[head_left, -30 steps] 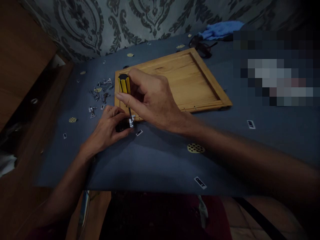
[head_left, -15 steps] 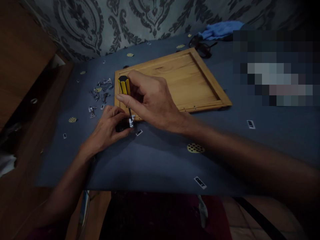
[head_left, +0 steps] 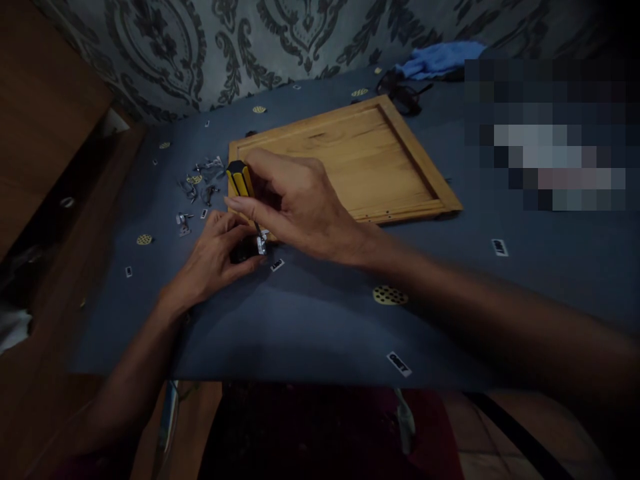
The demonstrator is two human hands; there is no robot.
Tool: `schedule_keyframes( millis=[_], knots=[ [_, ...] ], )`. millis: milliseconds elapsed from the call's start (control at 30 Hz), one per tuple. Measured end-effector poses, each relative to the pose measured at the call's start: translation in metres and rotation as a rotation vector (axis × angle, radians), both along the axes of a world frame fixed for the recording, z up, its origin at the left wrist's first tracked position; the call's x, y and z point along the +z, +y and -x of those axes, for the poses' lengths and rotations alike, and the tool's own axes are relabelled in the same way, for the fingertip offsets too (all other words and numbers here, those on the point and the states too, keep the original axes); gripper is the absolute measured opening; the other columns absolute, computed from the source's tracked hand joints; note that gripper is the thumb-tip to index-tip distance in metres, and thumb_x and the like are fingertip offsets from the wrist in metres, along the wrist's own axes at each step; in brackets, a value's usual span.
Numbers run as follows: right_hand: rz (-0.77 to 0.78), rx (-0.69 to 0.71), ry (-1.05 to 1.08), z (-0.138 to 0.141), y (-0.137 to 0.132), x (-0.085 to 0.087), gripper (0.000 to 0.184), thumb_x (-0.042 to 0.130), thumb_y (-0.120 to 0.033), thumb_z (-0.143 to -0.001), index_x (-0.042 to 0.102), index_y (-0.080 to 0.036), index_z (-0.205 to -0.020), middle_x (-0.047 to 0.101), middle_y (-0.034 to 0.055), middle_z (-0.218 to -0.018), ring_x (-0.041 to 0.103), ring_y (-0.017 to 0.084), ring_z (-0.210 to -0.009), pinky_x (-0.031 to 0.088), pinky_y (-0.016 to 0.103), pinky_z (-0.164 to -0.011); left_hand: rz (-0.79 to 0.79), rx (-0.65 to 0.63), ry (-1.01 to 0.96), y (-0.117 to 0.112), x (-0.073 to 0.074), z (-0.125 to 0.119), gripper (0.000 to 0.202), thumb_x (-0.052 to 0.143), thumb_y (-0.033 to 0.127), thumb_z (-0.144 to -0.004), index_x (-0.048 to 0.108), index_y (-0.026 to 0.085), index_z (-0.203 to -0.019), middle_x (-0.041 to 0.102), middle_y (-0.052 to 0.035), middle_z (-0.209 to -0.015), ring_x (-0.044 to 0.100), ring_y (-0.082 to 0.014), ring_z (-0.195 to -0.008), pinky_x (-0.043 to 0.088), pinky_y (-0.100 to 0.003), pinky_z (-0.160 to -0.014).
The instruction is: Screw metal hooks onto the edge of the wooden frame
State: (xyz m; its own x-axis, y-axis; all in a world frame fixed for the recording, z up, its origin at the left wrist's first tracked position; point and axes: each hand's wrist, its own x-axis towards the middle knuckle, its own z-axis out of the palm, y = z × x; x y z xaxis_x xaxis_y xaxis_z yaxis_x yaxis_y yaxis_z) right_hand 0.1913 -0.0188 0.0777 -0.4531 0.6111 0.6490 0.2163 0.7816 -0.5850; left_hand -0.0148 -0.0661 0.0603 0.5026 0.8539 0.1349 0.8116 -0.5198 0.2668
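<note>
My right hand is closed round a yellow and black screwdriver, whose handle leans to the left and whose tip points down at a small metal hinge. My left hand is curled round that hinge and holds it against the blue cloth just in front of the near left corner of a wooden cabinet door. The door lies flat, inner side up.
Several loose metal fittings lie left of the door. Black glasses and a blue rag sit at the back. The blue cloth ends at the front table edge. A patterned wall stands behind; wooden furniture is at left.
The screwdriver handle has tilted left and dropped a little, with my right hand turning over it. My left hand stays on the hinge.
</note>
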Motion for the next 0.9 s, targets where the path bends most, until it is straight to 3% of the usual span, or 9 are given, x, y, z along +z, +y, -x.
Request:
schedule_keyframes(
  millis=[200, 367, 500, 900],
  knots=[
    [0.061, 0.068, -0.034, -0.005, 0.004, 0.006, 0.034, 0.058, -0.039, -0.102, 0.035, -0.026, -0.081, 0.050, -0.0038, -0.078, 0.053, 0.016, -0.077, 0.044, 0.031, -0.075, 0.003, -0.003, -0.026, 0.000, -0.001, 0.000, 0.043, 0.058, 0.060, -0.099, 0.071, 0.024, -0.119, 0.065, -0.0082, -0.116, 0.054, -0.0332, -0.118, 0.050, -0.055, -0.106],
    [0.059, 0.202, -0.048, -0.011, 0.010, 0.014, 0.028, 0.056, -0.023, -0.100, 0.037, -0.025, -0.081, 0.048, -0.0038, -0.079, 0.053, 0.014, -0.081, 0.045, 0.029, -0.078, -0.005, 0.013, -0.029, 0.000, -0.004, 0.000, 0.040, 0.061, 0.054, -0.099, 0.072, 0.021, -0.119, 0.065, -0.0090, -0.121, 0.052, -0.0321, -0.123, 0.047, -0.052, -0.110],
    [0.098, 0.242, -0.007, -0.010, 0.010, 0.011, 0.023, 0.053, -0.022, -0.101, 0.039, -0.024, -0.083, 0.047, -0.0030, -0.081, 0.054, 0.014, -0.084, 0.047, 0.027, -0.076, -0.012, -0.002, -0.026, 0.000, -0.004, 0.001, 0.039, 0.062, 0.052, -0.100, 0.072, 0.021, -0.121, 0.064, -0.0092, -0.123, 0.053, -0.0309, -0.122, 0.047, -0.050, -0.108],
    [0.036, 0.132, 0.051, -0.001, 0.007, 0.002, 0.032, 0.060, -0.025, -0.101, 0.033, -0.027, -0.083, 0.043, -0.0063, -0.074, 0.047, 0.014, -0.072, 0.040, 0.030, -0.074, -0.053, -0.034, -0.045, -0.001, -0.006, 0.003, 0.038, 0.062, 0.051, -0.100, 0.072, 0.021, -0.122, 0.064, -0.0085, -0.121, 0.054, -0.0296, -0.117, 0.047, -0.051, -0.109]
  ],
)
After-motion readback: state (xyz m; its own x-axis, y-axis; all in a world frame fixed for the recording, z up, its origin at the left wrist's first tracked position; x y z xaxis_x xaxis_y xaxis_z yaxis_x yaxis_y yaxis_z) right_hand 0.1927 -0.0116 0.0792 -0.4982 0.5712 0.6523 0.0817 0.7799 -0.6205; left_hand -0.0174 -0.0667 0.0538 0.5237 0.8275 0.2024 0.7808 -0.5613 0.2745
